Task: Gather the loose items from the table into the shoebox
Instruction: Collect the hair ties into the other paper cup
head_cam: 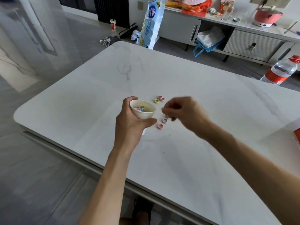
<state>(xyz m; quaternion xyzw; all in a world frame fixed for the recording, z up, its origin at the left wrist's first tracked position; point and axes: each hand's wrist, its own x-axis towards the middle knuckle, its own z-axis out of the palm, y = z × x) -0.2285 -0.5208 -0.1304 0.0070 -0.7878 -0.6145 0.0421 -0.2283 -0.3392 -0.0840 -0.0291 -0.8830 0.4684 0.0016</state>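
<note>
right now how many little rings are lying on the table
5: a pink pair touching and a yellow one beyond the cup, a mauve one and a pink one nearer, right of the cup. More may hide under the blurred right hand.

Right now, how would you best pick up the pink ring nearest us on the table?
Pinch the pink ring by its band from straight above, one fingertip through the hole: it lies flat on the table, too low for a side grip. Come from the right; the left hand and cup crowd its left.
</note>
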